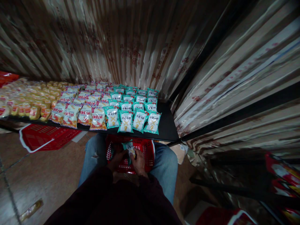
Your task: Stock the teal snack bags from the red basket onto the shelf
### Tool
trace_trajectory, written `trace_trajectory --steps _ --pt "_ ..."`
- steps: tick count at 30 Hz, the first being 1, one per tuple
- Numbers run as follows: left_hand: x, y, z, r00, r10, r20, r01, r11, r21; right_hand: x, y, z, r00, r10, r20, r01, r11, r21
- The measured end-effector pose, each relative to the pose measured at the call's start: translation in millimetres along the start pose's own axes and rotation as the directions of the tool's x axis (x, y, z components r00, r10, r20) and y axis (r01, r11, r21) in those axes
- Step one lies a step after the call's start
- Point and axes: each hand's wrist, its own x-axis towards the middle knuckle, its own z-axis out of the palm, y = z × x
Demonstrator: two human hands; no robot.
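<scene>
A small teal-and-white snack bag is held upright over the red plastic basket between my knees. My right hand is closed on the bag's right side, thumb and fingers pinching it. From the left, my left hand reaches in shadow to the bag's lower left edge, its fingers bent against it and partly hidden. More teal packaging shows dimly inside the basket below my hands. In front, matching teal snack bags stand in rows on the black shelf.
Left of the teal bags stand red-and-white snack bags, then yellow packaged snacks. Another red basket sits under the shelf. Corrugated sheeting lines the back; a black frame bar runs along the right. A wrapper lies on the floor.
</scene>
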Motion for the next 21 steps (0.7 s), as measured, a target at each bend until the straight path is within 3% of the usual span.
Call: trace_trajectory --steps 6,10,15,18,21 --pt "2.9 -4.3 1.4 0.997 -0.001 0.084 0.010 0.995 -0.103 -0.1 -0.8 1.1 0.989 0.120 0.090 -0.129 0.987 0.098" --pt "5.4 -6.2 -1.5 0.994 -0.017 0.105 0.029 0.993 -0.110 0.6 -5.4 -1.1 0.984 0.117 0.135 -0.145 0.964 0.223" --pt "6.0 -8.8 -1.0 0.991 -0.022 0.131 0.035 0.994 -0.099 2.4 -5.9 -1.9 0.963 0.248 0.101 -0.266 0.926 0.267" --pt "5.1 -8.8 -0.6 0.992 -0.022 0.125 0.034 0.995 -0.093 4.5 -2.8 -1.1 0.941 0.305 0.145 -0.338 0.853 0.398" --pt "5.7 -6.6 -2.3 0.995 -0.022 0.094 0.030 0.996 -0.087 7.3 0.0 -1.2 0.893 0.407 0.191 -0.439 0.699 0.565"
